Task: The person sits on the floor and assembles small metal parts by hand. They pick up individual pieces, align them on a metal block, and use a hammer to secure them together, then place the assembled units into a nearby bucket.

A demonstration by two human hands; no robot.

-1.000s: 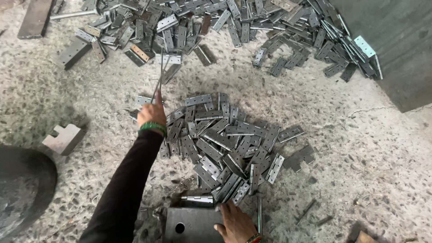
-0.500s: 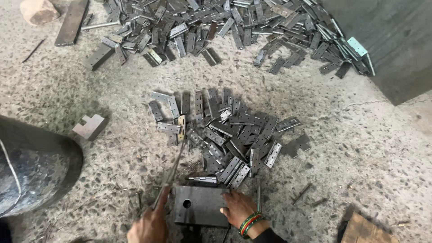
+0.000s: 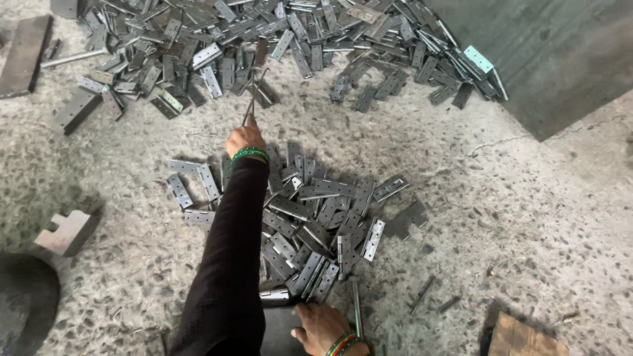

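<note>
My left hand (image 3: 245,138), in a black sleeve with green bangles, is stretched forward and grips a thin metal rod (image 3: 251,99). The rod's tip reaches the near edge of the far heap of grey metal hinges (image 3: 264,39). Under my forearm lies a smaller heap of hinges (image 3: 316,217) on the concrete floor. My right hand (image 3: 323,326) is at the bottom edge, its fingers spread flat on a dark metal block (image 3: 280,329). One hinge (image 3: 275,295) lies at the block's far edge, just beyond those fingers. A slim steel pin (image 3: 357,304) lies right of that hand.
A notched metal block (image 3: 66,231) sits at the left, above a dark round object (image 3: 23,303). A flat bar (image 3: 23,56) lies at top left. A grey slab (image 3: 547,53) rises at top right. A wooden piece (image 3: 524,336) is at bottom right.
Half a second ago my left hand was pulled back beside the dark block, the rod pointing at the near heap. It has swung forward again to the far heap. My right hand stays on the block.
</note>
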